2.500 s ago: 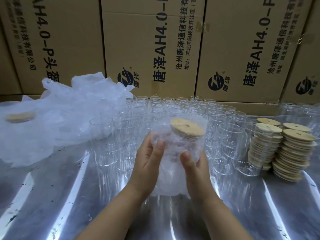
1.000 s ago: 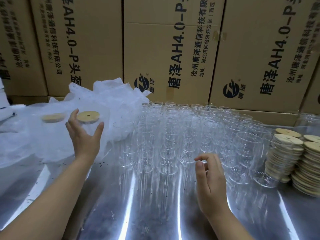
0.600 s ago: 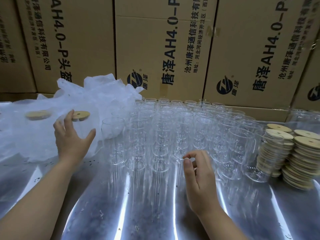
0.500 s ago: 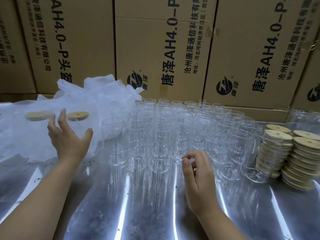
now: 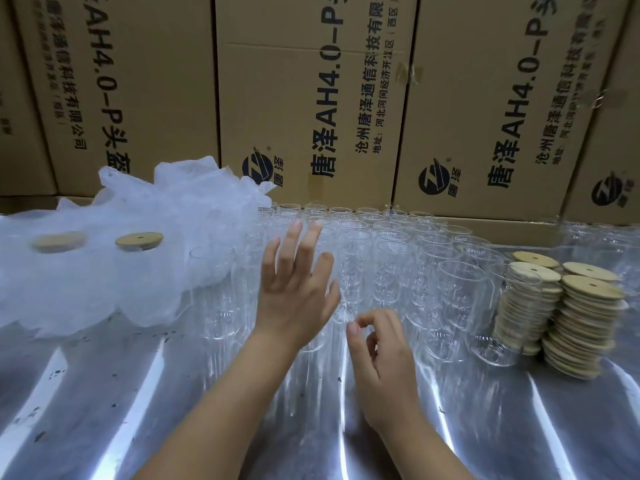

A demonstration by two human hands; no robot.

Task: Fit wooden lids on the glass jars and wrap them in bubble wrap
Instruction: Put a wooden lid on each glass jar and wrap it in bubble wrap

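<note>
Progress: early. Two lidded jars point(image 5: 139, 241) sitting wrapped in bubble wrap point(image 5: 180, 206) at 10 o'clock. Bare jars point(image 5: 391, 251) crowding surface point(image 5: 138, 410) at 12, awaiting lids; lid stacks point(image 5: 585, 317) standing at 3. L hand point(image 5: 294, 289) hovering splayed, empty. R hand point(image 5: 381, 348) curling by front jar; grasp unclear.

Far across the scene, the boxes point(image 5: 304, 98) are showing brown card with black lettering and round black logos. On the left, the bubble wrap point(image 5: 104, 289) is looking milky white. The jars point(image 5: 391, 271) are showing clear. On the right, the lids point(image 5: 588, 317) are showing pale tan wood. The near table point(image 5: 138, 410) is gleaming silver-grey with white streaks and dark specks.
</note>
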